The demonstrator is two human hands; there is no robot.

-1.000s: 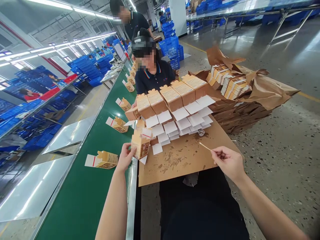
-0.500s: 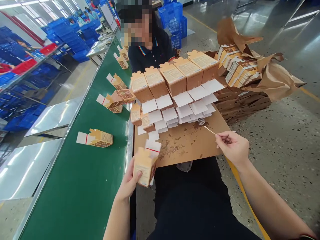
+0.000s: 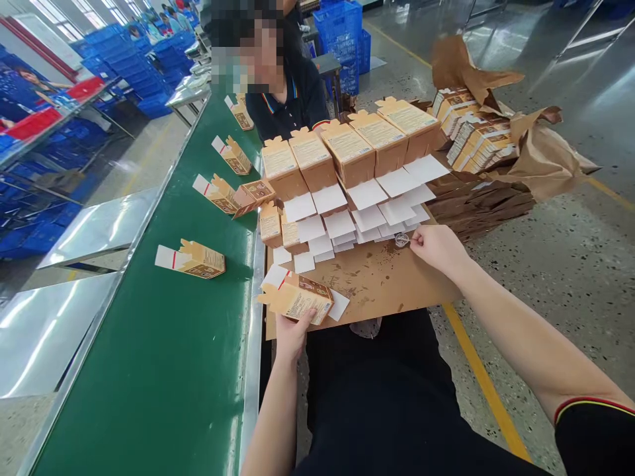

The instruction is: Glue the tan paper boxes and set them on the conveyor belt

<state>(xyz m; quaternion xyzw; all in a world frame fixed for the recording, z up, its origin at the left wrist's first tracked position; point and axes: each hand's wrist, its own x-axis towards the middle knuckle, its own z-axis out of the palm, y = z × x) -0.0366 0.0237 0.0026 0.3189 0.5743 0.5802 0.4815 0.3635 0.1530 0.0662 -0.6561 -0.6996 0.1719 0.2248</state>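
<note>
My left hand (image 3: 294,330) is closed round a tan and brown cardboard box (image 3: 305,299), tilted on its side over the table's near left corner. The box has a white flap with a red strip at its left end and a second white flap at its right. At the small clear dish (image 3: 401,240), my right hand (image 3: 436,246) pinches a thin cotton swab, mostly hidden by the fingers, its tip at the dish. Several similar boxes (image 3: 347,153) are stacked just beyond, their white flaps (image 3: 367,195) pointing toward me.
A green conveyor belt (image 3: 163,357) runs along the left, carrying several boxes, one (image 3: 196,259) close by. Brown stains mark the cardboard tabletop (image 3: 377,281). Across the stack sits a co-worker (image 3: 292,99). Bundled flat cartons (image 3: 479,139) lie in brown paper at the right.
My right hand has moved forward and left, bringing the cotton swab to the dish. My left hand has lifted the box forward and turned it onto its side.
</note>
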